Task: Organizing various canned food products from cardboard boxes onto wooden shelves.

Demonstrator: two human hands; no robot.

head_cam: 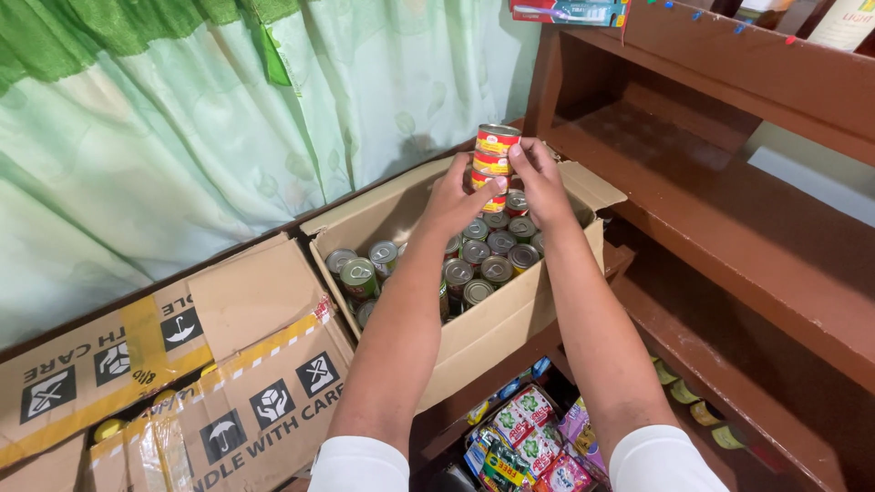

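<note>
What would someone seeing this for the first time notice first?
The eye goes first to the stack of small red and yellow tin cans, held between the left hand and the right hand above the open brown cardboard box at centre. That box is packed with round silver-topped cans. Behind hangs a pale green leaf-patterned curtain, and dark brown wooden shelves run down the right side.

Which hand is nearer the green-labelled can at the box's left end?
Left. The left hand grips the can stack from the side facing the green-labelled can; the right hand grips the far side.
</note>
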